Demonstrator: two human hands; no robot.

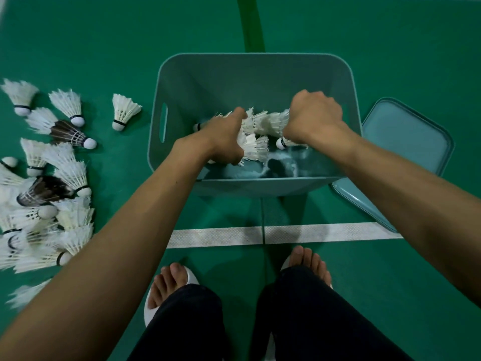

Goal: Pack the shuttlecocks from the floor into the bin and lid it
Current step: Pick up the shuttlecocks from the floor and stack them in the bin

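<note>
Green court floor (390, 61), crossed by a white line (286, 234) at the near side. Teal bin (256, 61) open-topped on the floor just beyond that line, handle slot in its left wall, bottom largely bare at the near edge. Matching lid (406, 142) flat on the floor, touching or just beside the bin's right wall, partly behind the right forearm. Loose pile of shuttlecocks (52, 199) on the floor well left of the bin, mostly white, two dark-feathered, corks pointing many ways; nearest stray (124, 112) upright-tilted just off the bin's left wall.

Both hands inside the bin mouth. Left hand (223, 136) closed on a bunch of white shuttlecocks (253, 148), feathers splayed rightward from the fist. Right hand (313, 118) fisted over a second bunch (273, 123), one cork (281, 144) showing below the wrist.

Judged step: release of both bunches into the bin. Deciding relation for the following reach: remaining pile wholly on the left side, hence nearer the left hand; lid on the right, nearer the right hand. Lidding evidently far off, given the pile.
</note>
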